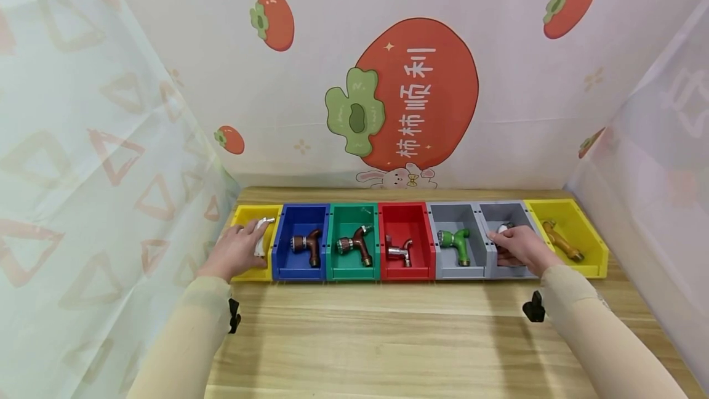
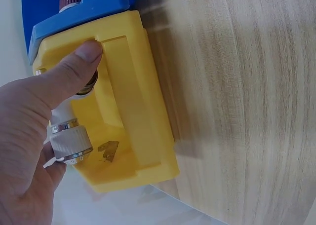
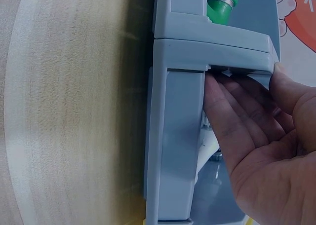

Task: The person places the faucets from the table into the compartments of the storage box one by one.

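Note:
At the far left, my left hand (image 1: 235,251) is in the yellow bin with its thumb and fingers around a white faucet (image 2: 69,133). The faucet has a ribbed white collar and a metal end; my palm hides part of it. On the right, my right hand (image 1: 520,246) reaches into a grey bin (image 3: 180,136). Its fingers (image 3: 242,109) extend loosely inside along the dividing wall, while the thumb is at the wall's upper edge. A white faucet (image 3: 207,148) lies in this bin behind the fingers, partly hidden and apparently not gripped.
Between my hands, the bins hold a brown faucet (image 1: 306,244), a brown faucet with a metal spout (image 1: 357,244), a chrome faucet (image 1: 399,252) and a green faucet (image 1: 456,244). A yellow-brown faucet (image 1: 564,242) lies in the far-right yellow bin (image 1: 592,251). Printed cloth walls surround the wooden table (image 1: 388,337).

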`<act>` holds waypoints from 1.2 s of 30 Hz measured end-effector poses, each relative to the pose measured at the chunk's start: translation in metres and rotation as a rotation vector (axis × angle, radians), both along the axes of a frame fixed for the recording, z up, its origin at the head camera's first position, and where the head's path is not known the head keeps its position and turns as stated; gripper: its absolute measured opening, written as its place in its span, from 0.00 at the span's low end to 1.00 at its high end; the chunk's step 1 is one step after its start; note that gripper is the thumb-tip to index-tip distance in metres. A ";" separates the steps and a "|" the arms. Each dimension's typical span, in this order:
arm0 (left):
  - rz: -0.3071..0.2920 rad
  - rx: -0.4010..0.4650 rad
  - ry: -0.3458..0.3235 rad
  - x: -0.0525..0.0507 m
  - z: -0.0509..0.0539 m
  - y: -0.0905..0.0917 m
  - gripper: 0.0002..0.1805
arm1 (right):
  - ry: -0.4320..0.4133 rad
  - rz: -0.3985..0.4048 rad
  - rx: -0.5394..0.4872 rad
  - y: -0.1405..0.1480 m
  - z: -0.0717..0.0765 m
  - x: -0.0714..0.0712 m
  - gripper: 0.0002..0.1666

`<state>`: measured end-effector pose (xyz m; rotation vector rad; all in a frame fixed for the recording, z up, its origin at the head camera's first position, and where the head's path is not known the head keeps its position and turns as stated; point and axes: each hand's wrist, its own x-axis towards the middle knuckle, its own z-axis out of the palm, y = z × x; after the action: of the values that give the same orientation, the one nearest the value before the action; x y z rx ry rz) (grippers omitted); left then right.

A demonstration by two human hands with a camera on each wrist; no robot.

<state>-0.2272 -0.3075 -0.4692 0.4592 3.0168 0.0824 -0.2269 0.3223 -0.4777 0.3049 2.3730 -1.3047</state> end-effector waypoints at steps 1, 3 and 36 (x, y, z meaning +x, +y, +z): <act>-0.001 0.003 -0.002 0.000 0.000 0.000 0.56 | 0.001 0.002 0.000 0.000 0.000 0.000 0.31; -0.006 0.007 -0.002 -0.001 0.000 -0.001 0.55 | 0.004 0.005 0.001 0.000 0.000 0.001 0.31; 0.008 0.040 -0.047 0.003 0.004 -0.010 0.38 | 0.005 0.010 -0.009 -0.003 0.001 0.001 0.29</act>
<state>-0.2245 -0.3171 -0.4655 0.4426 2.9761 0.1518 -0.2259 0.3198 -0.4762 0.2868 2.3688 -1.3128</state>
